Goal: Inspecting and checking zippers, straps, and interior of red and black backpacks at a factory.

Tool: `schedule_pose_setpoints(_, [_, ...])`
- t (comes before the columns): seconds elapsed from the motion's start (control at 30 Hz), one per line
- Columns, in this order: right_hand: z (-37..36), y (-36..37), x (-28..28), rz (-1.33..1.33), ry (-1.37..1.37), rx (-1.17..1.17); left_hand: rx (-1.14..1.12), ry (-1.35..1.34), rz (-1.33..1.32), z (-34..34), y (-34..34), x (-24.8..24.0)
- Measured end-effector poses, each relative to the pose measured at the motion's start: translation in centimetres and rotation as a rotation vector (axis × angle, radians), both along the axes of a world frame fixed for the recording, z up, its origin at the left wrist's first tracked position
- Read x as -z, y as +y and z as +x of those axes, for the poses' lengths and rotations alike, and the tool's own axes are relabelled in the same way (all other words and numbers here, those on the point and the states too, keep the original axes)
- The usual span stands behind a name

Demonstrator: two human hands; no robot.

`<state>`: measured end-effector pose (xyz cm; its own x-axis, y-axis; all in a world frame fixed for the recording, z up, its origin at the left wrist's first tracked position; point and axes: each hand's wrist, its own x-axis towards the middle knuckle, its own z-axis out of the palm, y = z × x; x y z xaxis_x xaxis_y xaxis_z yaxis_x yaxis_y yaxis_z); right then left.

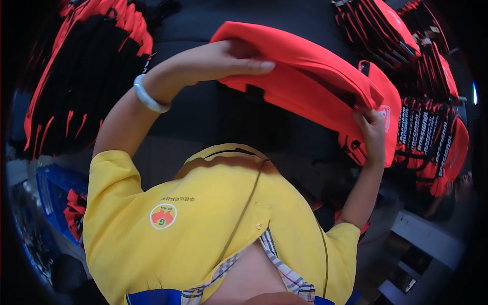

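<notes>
A long, bright red fabric bag point(305, 99) is stretched between my hands above the dark table, with its opening edges partly spread. My left hand point(231, 60) grips the left part; the thumb lies on the near side and the fingers are hidden in the fabric. At the right end my right hand point(372, 129) pinches the red edge, its fingers closed. Just behind the right hand, another red piece with a white printed patch point(385, 116) shows; whether it belongs to the same bag I cannot tell.
A tall stack of red and black bags point(71, 76) stands at the left. More stacks lie at the far right point(373, 33) and right point(427, 140). A blue crate point(51, 195) with red items sits low at the left. Another person's hand point(465, 179) shows at the right edge.
</notes>
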<state>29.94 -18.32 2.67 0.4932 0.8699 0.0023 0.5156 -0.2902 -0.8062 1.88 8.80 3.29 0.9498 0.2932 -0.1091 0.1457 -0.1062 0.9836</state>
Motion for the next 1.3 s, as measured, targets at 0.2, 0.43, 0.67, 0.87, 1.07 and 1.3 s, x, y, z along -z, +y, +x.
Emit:
schedule_pose_setpoints(0.2, [0.4, -0.7, -4.1, 0.036, 0.052, 0.007, -0.225, 0.003, 0.063, -1.4, 3.0, -3.5])
schedule_pose_setpoints(0.43, [-3.6, 1.2, -2.9, 0.253, 0.34, -0.134, -0.419, -0.06, -0.082, -4.0, 9.5, -0.3])
schedule_pose_setpoints(0.67, [-3.1, 3.3, -2.2, 0.317, 0.525, -0.094, -0.44, -0.011, 0.088, -3.9, 9.3, -1.6])
schedule_pose_setpoints(0.87, [-0.8, 4.3, -2.8, 0.243, 0.779, 0.104, -0.467, -0.623, 1.014, -1.6, 3.4, -2.0])
schedule_pose_setpoints(1.07, [-1.2, 4.8, -4.3, 0.183, 0.605, 0.193, -0.508, -0.608, 1.023, -1.7, 4.5, -2.0])
schedule_pose_setpoints(1.3, [2.6, 2.1, -1.6, 0.218, 0.724, 0.215, -0.409, -0.546, 0.586, -1.0, 3.8, -2.1])
